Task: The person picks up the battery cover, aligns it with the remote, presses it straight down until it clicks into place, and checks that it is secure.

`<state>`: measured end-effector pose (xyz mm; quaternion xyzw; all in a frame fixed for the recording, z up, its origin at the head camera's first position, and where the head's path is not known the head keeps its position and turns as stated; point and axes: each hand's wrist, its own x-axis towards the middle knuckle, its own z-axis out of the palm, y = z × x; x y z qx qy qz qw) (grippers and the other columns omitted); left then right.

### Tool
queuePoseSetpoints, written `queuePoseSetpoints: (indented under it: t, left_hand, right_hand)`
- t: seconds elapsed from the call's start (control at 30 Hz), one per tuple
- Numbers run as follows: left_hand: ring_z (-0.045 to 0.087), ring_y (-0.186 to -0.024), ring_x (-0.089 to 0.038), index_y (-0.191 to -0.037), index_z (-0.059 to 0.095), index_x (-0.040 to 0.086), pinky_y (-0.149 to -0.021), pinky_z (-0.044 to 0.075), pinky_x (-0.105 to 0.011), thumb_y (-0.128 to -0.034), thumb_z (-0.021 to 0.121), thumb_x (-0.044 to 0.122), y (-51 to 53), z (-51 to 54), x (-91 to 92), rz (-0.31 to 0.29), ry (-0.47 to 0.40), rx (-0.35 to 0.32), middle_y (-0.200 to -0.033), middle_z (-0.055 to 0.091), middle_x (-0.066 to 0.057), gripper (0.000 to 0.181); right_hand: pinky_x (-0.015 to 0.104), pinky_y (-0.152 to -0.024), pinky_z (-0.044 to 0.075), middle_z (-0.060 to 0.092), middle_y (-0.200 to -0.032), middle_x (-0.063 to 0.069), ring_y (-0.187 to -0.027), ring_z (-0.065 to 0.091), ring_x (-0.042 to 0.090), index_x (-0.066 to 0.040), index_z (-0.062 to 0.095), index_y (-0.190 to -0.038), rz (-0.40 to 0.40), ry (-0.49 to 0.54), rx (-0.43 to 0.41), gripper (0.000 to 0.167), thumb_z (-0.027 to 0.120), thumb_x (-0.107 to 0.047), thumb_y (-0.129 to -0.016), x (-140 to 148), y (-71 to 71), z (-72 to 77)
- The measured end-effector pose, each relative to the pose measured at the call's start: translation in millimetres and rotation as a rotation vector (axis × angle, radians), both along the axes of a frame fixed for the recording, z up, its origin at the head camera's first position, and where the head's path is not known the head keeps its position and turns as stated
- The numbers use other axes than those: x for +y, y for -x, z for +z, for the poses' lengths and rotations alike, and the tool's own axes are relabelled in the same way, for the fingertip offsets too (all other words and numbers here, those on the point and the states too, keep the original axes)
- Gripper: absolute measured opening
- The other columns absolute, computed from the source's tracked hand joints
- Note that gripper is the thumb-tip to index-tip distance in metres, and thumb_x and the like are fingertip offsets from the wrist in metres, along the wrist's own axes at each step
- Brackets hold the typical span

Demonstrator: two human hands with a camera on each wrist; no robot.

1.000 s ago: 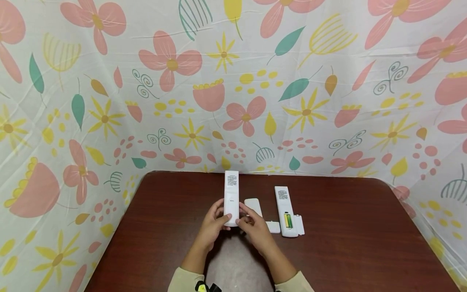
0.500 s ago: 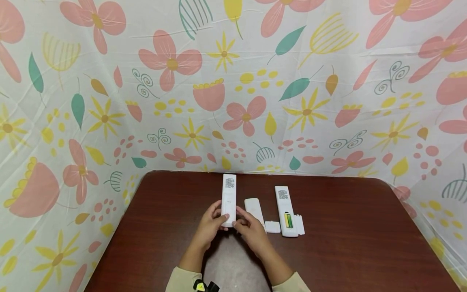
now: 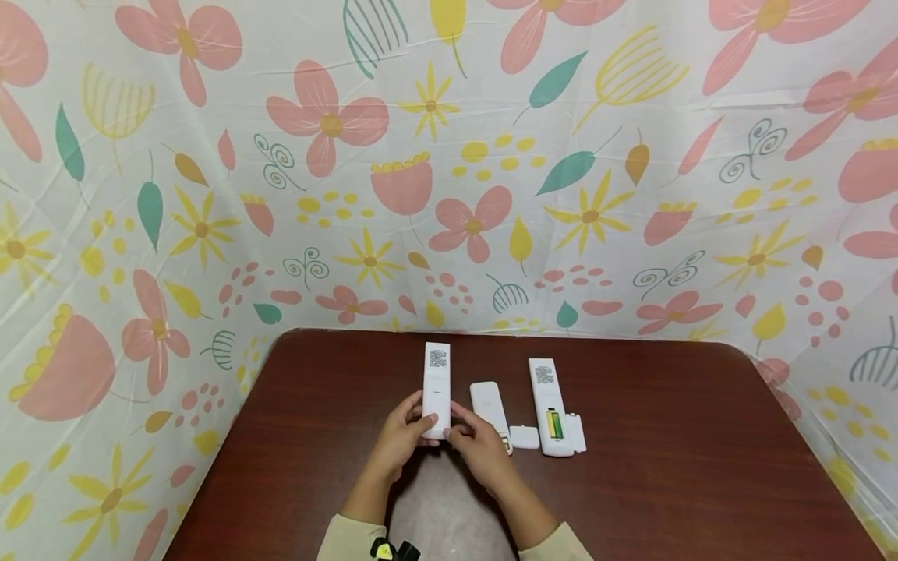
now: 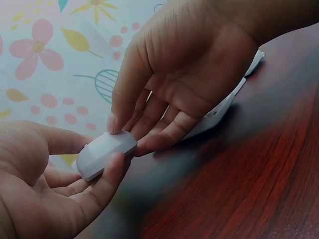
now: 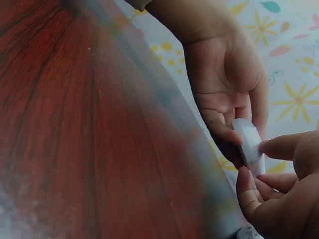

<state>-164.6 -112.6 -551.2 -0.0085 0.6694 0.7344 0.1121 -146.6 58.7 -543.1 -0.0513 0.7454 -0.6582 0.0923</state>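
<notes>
A white remote (image 3: 437, 389), its labelled back up, is held by both hands near its lower end. The left hand (image 3: 398, 440) grips it from the left, thumb on the back face. From the right, the right hand (image 3: 482, 452) pinches the lower edge with thumb and fingers. The left wrist view shows the remote's end (image 4: 107, 152) between the left hand (image 4: 55, 184) and the right hand (image 4: 184, 64). In the right wrist view the remote (image 5: 249, 147) lies between the left hand (image 5: 224, 84) and the right hand (image 5: 289, 184).
Right of the hands, a second white remote (image 3: 489, 405) lies on the brown table (image 3: 666, 436), beside a small white cover (image 3: 524, 437). Further right is a third remote (image 3: 544, 389) with green-yellow batteries (image 3: 555, 424) showing and another cover (image 3: 576, 433) against it. A floral cloth (image 3: 477, 164) hangs behind.
Both hands have moved slightly left and toward the person with the held remote. More of the second remote's lower end shows. The grip looks much the same.
</notes>
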Motion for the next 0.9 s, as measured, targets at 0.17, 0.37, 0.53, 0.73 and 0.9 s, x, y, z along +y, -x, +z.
queuePoseSetpoints:
  t: [0.17, 0.37, 0.53, 0.73, 0.9]
  left_hand:
    - [0.068, -0.083, -0.014, -0.155, 0.028, -0.005, -0.071, 0.061, -0.029, -0.0991, 0.061, 0.01, -0.7, 0.5, -2.0, 0.01, 0.002, -0.001, -0.137, 0.052, -0.031, 0.067]
    - [0.067, -0.082, -0.014, -0.155, 0.03, -0.006, -0.07, 0.061, -0.029, -0.0986, 0.061, 0.01, 0.4, 1.0, -8.8, 0.041, 0.004, -0.007, -0.138, 0.052, -0.032, 0.066]
    - [0.067, -0.084, -0.015, -0.154, 0.032, -0.004, -0.071, 0.061, -0.03, -0.0987, 0.062, 0.011, 1.7, 0.5, -11.5, 0.057, 0.02, -0.019, -0.138, 0.053, -0.031, 0.065]
    - [0.067, -0.083, -0.015, -0.153, 0.034, -0.006, -0.071, 0.061, -0.03, -0.099, 0.061, 0.011, 3.0, -2.9, -13.1, 0.059, 0.038, -0.024, -0.136, 0.055, -0.031, 0.062]
    - [0.067, -0.084, -0.015, -0.151, 0.036, -0.009, -0.07, 0.061, -0.029, -0.0998, 0.059, 0.011, 2.3, -4.6, -13.9, 0.042, 0.058, -0.022, -0.133, 0.058, -0.031, 0.059]
  right_hand:
    - [0.019, -0.073, 0.049, 0.066, -0.127, 0.023, -0.09, 0.061, 0.013, 0.004, 0.048, -0.146, -0.004, -0.045, 0.024, 0.054, 0.063, -0.008, -0.096, -4, 0.2, 4.8]
    - [0.019, -0.074, 0.05, 0.069, -0.123, 0.019, -0.09, 0.062, 0.01, 0.001, 0.051, -0.146, 0.011, -0.063, 0.035, 0.055, 0.066, -0.013, -0.095, -10, 7.2, -5.2]
    - [0.018, -0.076, 0.05, 0.068, -0.126, 0.02, -0.093, 0.063, 0.01, 0.004, 0.05, -0.145, 0.019, -0.077, 0.042, 0.055, 0.066, -0.013, -0.094, -14, 8.3, -3.5]
    - [0.017, -0.077, 0.05, 0.065, -0.131, 0.023, -0.102, 0.067, 0.022, 0.007, 0.05, -0.144, 0.015, -0.056, 0.038, 0.055, 0.066, -0.011, -0.094, -16, 7.7, -4.5]
    - [0.017, -0.079, 0.05, 0.065, -0.131, 0.023, -0.104, 0.068, 0.025, 0.008, 0.05, -0.143, 0.025, -0.082, 0.038, 0.054, 0.066, -0.011, -0.094, -17, 8.1, -7.2]
